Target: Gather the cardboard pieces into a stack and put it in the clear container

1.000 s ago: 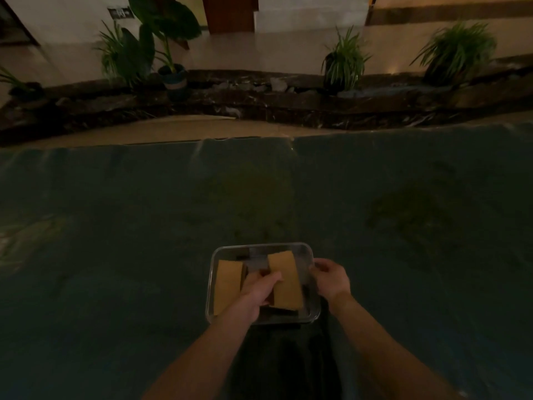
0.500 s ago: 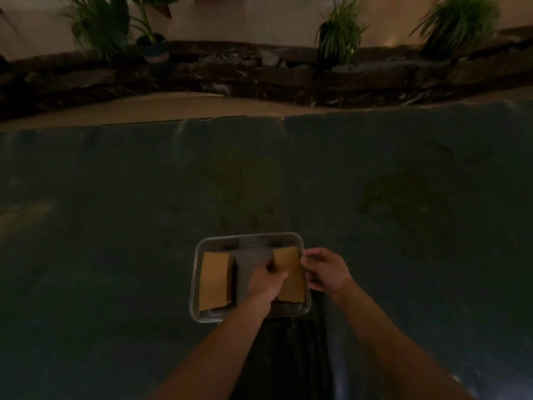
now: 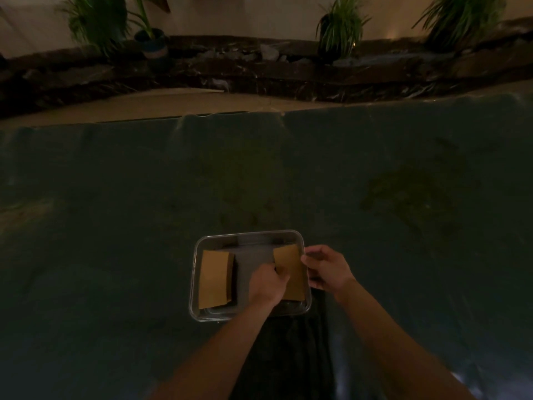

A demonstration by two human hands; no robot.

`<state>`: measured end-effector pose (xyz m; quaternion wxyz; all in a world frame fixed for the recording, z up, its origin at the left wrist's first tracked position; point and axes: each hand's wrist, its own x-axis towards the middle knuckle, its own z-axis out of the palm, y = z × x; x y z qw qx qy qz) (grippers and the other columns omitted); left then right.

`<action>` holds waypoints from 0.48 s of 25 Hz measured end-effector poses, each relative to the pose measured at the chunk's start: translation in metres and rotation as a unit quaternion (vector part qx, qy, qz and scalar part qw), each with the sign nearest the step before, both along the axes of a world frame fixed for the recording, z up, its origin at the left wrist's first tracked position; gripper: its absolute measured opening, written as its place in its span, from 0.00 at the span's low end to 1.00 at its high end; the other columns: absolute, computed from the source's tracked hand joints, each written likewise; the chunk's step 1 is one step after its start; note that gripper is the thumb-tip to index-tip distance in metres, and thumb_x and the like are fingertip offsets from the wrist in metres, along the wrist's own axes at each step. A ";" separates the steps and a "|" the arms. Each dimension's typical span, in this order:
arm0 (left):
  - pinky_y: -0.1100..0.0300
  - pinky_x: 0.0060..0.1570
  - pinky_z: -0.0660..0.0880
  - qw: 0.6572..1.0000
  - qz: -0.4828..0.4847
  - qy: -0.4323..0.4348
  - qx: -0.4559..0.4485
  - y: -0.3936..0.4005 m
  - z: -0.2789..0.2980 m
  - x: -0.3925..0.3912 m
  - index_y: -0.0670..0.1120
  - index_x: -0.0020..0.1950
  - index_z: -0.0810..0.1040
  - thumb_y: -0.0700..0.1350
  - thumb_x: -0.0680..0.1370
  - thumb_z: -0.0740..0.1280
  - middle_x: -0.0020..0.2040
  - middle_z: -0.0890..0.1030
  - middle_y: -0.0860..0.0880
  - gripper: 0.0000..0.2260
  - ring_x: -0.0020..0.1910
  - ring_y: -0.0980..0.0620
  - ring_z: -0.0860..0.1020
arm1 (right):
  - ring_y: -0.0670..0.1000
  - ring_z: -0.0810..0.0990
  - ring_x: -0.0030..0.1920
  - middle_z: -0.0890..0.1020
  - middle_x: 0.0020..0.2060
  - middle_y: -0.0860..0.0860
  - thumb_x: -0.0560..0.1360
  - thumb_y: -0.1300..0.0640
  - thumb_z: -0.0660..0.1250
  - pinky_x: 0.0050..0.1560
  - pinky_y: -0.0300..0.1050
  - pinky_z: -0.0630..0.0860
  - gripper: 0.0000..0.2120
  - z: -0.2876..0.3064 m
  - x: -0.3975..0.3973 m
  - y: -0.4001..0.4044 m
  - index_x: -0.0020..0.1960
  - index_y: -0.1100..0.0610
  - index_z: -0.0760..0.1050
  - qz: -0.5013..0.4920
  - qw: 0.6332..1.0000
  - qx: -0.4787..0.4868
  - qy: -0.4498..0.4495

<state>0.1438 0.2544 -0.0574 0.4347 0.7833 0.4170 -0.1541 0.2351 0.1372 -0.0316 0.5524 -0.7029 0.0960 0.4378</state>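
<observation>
A clear rectangular container (image 3: 248, 235) sits near the front edge of a dark green table cover. Inside it, a stack of tan cardboard pieces (image 3: 215, 278) lies along the left wall. A second tan cardboard piece (image 3: 290, 265) lies along the right side. My left hand (image 3: 266, 284) reaches into the container with its fingers closed on the left edge of that right piece. My right hand (image 3: 327, 268) rests at the container's right rim, fingers curled against the piece's right edge.
The dark green cover (image 3: 259, 174) spreads wide on all sides of the container. Beyond its far edge runs a tan floor strip (image 3: 161, 103), then a dark stone border with potted plants (image 3: 340, 27). The light is dim.
The view has tilted downward. The right cardboard piece has shifted from the middle toward the container's right wall under my left hand. My right hand stays at the right rim.
</observation>
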 end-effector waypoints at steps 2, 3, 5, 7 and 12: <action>0.62 0.47 0.69 1.000 -0.005 0.006 -0.002 -0.001 0.003 0.001 0.49 0.49 0.78 0.49 0.80 0.64 0.47 0.78 0.52 0.05 0.45 0.57 0.75 | 0.53 0.81 0.45 0.81 0.49 0.53 0.77 0.61 0.68 0.39 0.46 0.80 0.08 0.002 -0.001 0.001 0.56 0.57 0.78 0.003 1.000 -0.006 -0.013; 0.61 0.48 0.69 1.000 -0.001 0.004 -0.010 0.000 0.002 0.001 0.49 0.49 0.77 0.49 0.80 0.63 0.48 0.78 0.51 0.05 0.46 0.56 0.75 | 0.52 0.81 0.45 0.81 0.48 0.53 0.77 0.61 0.68 0.38 0.45 0.79 0.08 0.003 -0.001 0.001 0.56 0.57 0.77 0.008 1.000 -0.011 -0.025; 0.60 0.50 0.69 0.999 0.012 -0.002 -0.033 -0.001 0.003 0.001 0.50 0.50 0.76 0.49 0.81 0.63 0.50 0.78 0.51 0.05 0.48 0.56 0.74 | 0.51 0.80 0.45 0.81 0.47 0.52 0.78 0.61 0.67 0.37 0.43 0.79 0.07 0.003 -0.002 0.001 0.56 0.57 0.77 0.017 0.999 -0.018 -0.045; 0.60 0.51 0.69 0.999 0.020 -0.009 -0.042 -0.002 0.006 0.001 0.50 0.51 0.76 0.49 0.81 0.62 0.51 0.78 0.50 0.05 0.49 0.55 0.74 | 0.51 0.80 0.44 0.80 0.47 0.51 0.78 0.60 0.67 0.37 0.43 0.79 0.07 0.006 -0.003 0.001 0.56 0.57 0.77 0.019 0.999 -0.017 -0.048; 0.58 0.55 0.70 0.998 0.033 -0.014 -0.057 -0.004 0.007 -0.002 0.49 0.52 0.76 0.49 0.81 0.61 0.53 0.78 0.49 0.07 0.53 0.52 0.76 | 0.54 0.83 0.47 0.82 0.49 0.52 0.77 0.57 0.68 0.44 0.51 0.84 0.05 0.002 -0.009 0.000 0.53 0.51 0.78 0.021 0.995 -0.046 -0.083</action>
